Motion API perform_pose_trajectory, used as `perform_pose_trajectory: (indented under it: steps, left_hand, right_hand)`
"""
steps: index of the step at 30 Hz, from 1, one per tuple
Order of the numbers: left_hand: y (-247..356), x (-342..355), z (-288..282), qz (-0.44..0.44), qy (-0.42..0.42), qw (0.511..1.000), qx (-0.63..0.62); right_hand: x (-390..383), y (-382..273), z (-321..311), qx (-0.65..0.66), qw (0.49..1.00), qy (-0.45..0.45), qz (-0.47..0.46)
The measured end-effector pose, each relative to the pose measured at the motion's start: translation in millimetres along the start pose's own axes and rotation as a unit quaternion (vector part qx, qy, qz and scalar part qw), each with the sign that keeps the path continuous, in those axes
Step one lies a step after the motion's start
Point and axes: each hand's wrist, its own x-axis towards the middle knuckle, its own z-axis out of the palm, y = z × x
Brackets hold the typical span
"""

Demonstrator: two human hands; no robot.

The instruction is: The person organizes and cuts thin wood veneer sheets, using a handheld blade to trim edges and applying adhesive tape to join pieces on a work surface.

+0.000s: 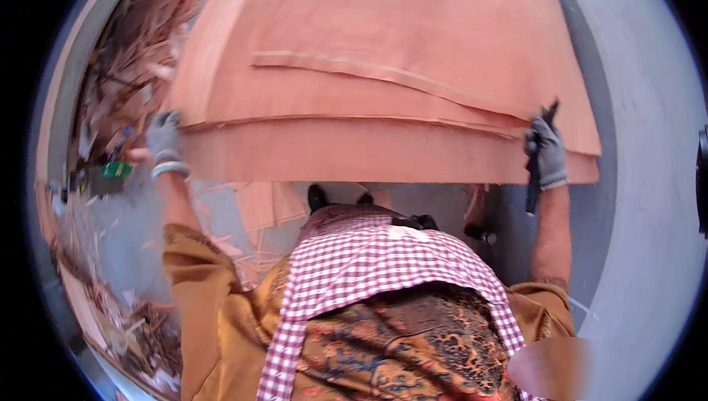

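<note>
Thin pinkish wood veneer sheets [398,17] lie stacked in front of me, their near edges layered and a little wavy. My left hand [164,139], in a grey glove, is closed on the left end of a sheet's edge, slightly blurred. My right hand [546,151], also gloved, is wrapped round a long dark tool [532,194] at the right end of the sheets, its fingers at the edge. Whether it also grips a sheet I cannot tell.
Broken veneer scraps [125,54] pile along the left, with a small green object [118,169] among them. More pieces [262,209] lie on the grey floor [221,202] by my feet. A pale grey wall or ledge [641,143] runs along the right.
</note>
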Motion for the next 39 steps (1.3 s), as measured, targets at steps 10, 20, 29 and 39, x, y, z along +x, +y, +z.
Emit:
perform_pose_trajectory:
  steps: [10,20,29,39]
  left_hand:
    - [12,13,0,-0.071,-0.008,0.995,0.067]
    - [154,-117,77,0.374,-0.098,0.890,0.243]
    - [140,-146,112,0.488,-0.128,0.800,0.325]
    - [137,-156,113,0.460,-0.110,0.806,0.355]
  right_hand:
    - [-7,22,-7,0.050,0.999,0.007,0.007]
    - [-74,51,8,-0.284,0.959,-0.017,0.009]
    - [-87,46,63,-0.161,0.984,-0.050,-0.057]
    - [-52,-6,29,-0.010,0.996,-0.075,-0.040]
